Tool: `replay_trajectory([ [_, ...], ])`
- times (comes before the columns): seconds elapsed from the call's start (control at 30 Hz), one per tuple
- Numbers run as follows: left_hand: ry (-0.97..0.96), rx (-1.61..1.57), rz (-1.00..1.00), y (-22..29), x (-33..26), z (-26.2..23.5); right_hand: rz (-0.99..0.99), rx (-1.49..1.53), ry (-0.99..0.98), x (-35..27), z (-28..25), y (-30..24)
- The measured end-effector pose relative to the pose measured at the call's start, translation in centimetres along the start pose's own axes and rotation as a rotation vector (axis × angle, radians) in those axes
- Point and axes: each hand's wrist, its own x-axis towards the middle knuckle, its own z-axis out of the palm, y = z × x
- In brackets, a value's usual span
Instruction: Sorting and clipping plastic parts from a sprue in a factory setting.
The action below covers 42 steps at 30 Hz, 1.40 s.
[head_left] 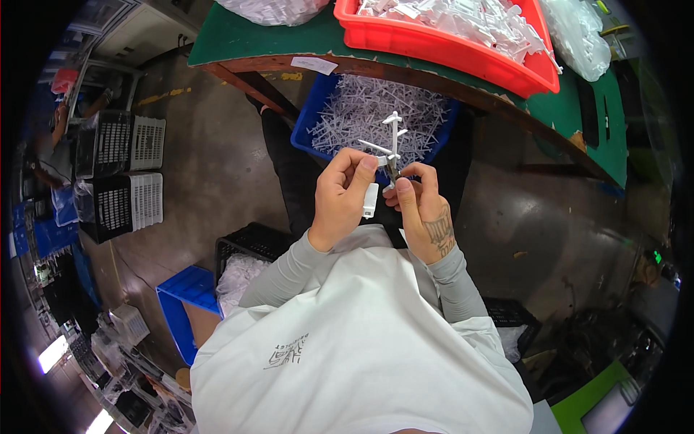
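In front of my body, both hands are raised over a blue bin full of thin white plastic sprues. My left hand (338,197) pinches a white moulded plastic part (370,201) between thumb and fingers. A branched white sprue (395,136) stands up from between the hands, its short side arms pointing outward. My right hand (428,215) is closed round a small dark metal tool that looks like nippers (392,171). Its tip is against the foot of the sprue, and its handles are mostly hidden by the fingers.
Beyond my hands is a green-topped table (246,35) bearing a red tray (448,59) of white plastic parts and a clear bag (578,43). Below its edge is the blue bin (307,124). Stacked crates (147,141) stand left; a blue box (173,311) sits by my left elbow.
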Motion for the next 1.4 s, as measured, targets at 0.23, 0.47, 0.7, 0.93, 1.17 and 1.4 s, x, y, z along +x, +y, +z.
replay_trajectory([
  [0.23, -0.013, -0.27, -0.221, -0.2, -0.2, 0.4, 0.096, 0.087, -0.064, -0.4, -0.2, -0.3],
  [0.47, -0.107, -0.487, -0.279, -0.7, 0.1, 0.4, 0.138, 0.039, -0.101, -0.2, -0.8, -0.7],
  [0.7, -0.003, -0.096, -0.074, -1.6, 2.8, 0.7, -0.114, -0.133, -0.028, 2.6, 0.1, 1.1],
  [0.93, 0.139, 0.205, 0.036, -8.0, 8.1, -0.8, -0.03, -0.154, 0.023, 8.8, 4.0, 10.9],
  [1.17, 0.187, 0.495, 0.695, 10.1, 11.6, -0.9, 0.189, -0.005, 0.03, 11.8, 3.9, 21.0],
  [1.4, 0.408, 0.945, 1.051, 25.9, 25.8, -7.4, 0.343, 0.273, 0.131, 9.8, -0.3, 18.2],
])
